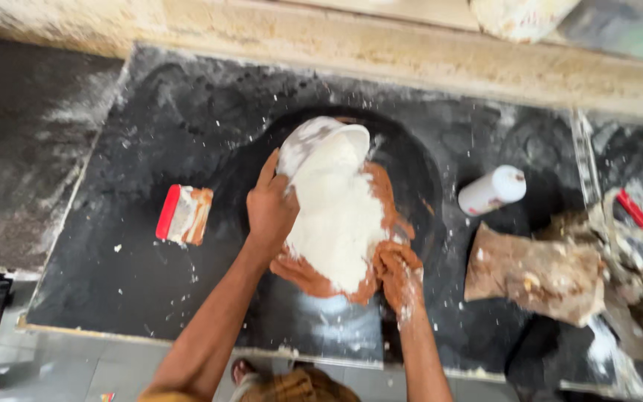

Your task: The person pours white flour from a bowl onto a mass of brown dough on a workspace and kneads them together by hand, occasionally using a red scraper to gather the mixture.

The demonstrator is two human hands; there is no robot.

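Both forearms reach up to a brown dough slab (381, 216) on the black countertop (150, 283). Left hand (271, 208) is wrapped around a tipped white bowl (314, 145), white flour (336, 219) heaped on the dough. Right hand (400, 274) lies flat, fingers spread, on the dough's near edge. Red-handled scraper (184, 214) lies left of the dough, white bottle (493, 190) right.

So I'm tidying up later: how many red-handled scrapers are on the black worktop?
2. One red-handled scraper, smeared brown, lies left of the left hand. Another red-handled tool sits at the far right among the clutter; blurred, so others may be hidden there.
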